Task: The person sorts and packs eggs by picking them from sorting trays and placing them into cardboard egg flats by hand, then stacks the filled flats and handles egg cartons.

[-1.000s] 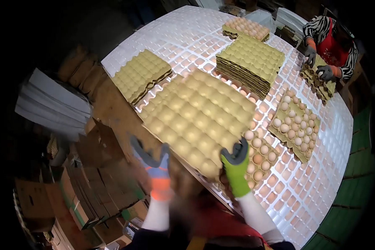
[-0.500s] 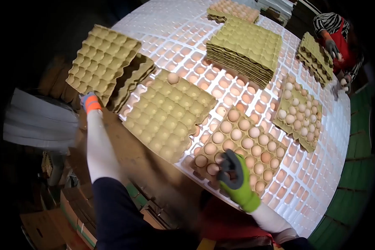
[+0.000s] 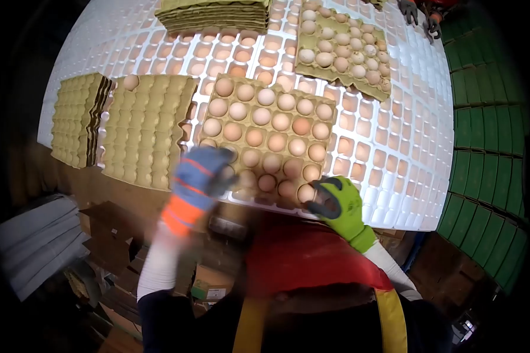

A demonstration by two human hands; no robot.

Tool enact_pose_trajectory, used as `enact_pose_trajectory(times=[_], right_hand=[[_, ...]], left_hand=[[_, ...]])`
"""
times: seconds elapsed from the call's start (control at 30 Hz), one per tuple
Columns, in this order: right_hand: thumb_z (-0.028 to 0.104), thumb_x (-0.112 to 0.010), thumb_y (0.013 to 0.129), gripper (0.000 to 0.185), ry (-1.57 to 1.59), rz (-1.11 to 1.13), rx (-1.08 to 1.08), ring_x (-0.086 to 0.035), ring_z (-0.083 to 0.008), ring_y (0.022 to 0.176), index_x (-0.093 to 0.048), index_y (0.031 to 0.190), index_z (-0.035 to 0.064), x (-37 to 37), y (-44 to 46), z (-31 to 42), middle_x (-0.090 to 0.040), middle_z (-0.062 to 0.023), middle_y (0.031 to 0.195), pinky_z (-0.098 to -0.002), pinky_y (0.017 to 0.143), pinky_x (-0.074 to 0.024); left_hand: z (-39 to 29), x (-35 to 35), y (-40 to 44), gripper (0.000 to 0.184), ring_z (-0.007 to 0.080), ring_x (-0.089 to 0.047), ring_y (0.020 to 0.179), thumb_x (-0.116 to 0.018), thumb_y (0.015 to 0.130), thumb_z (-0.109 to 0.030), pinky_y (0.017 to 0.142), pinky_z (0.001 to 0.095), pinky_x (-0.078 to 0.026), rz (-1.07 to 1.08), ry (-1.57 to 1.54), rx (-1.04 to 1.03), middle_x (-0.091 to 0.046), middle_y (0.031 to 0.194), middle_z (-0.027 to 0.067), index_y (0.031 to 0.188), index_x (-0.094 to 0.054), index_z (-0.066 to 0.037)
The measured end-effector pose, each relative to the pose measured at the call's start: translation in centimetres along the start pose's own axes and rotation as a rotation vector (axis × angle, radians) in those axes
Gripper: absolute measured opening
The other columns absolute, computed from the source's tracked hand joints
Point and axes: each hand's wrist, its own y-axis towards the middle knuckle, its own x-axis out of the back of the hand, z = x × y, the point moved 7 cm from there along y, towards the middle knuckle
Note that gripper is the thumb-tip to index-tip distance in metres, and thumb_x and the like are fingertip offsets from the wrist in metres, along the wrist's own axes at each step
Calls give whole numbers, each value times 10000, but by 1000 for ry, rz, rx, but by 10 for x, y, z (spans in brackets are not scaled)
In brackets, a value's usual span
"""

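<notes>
A pulp egg tray [image 3: 246, 117] full of brown eggs lies in front of me on the white lit table. My left hand [image 3: 197, 182], in a blue-grey and orange glove, is at its front left corner, beside the eggs there. Motion smears those fingers, so their grip is unclear. At the front right corner, my right hand [image 3: 340, 205] wears a green glove with grey fingertips. Its thumb and fingers curve apart around a corner egg [image 3: 306, 193]; no firm hold shows. To the left lies an upturned tray [image 3: 147, 132] with one loose egg [image 3: 131, 82] at its back edge.
A small tray stack [image 3: 76, 120] stands at the far left, and a taller stack [image 3: 212, 17] at the back. Another filled tray [image 3: 341, 50] sits behind right. Eggs show in white plastic cells [image 3: 368, 129]. A co-worker's gloved hands [image 3: 421, 17] appear at top right.
My view has swung round to the filled tray. My left hand has left the tilted tray at the left and come to this tray's corner. My right hand has moved to its right corner.
</notes>
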Motion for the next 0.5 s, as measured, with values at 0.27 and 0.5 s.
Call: enact_pose_trajectory(times=[0.27,0.5], right_hand=[[156,-787,681,484,579,19,-104,-579,-295,913,-606,1127,103,-11,-19,-36,-584,-90,1037,-409,800,-478],[221,-776,698,469,-218,36,162,-592,-295,748,-607,1119,103,-57,6,28,-566,-96,888,-396,643,-486]], left_hand=[[-37,-76,-8,227,264,-572,890,-638,838,-256,745,397,-462,253,67,37,-586,1028,64,1020,-631,-119],[-19,-74,6,399,260,-605,975,-677,784,-215,824,355,-518,194,-260,207,-579,1119,118,1141,-584,-63]])
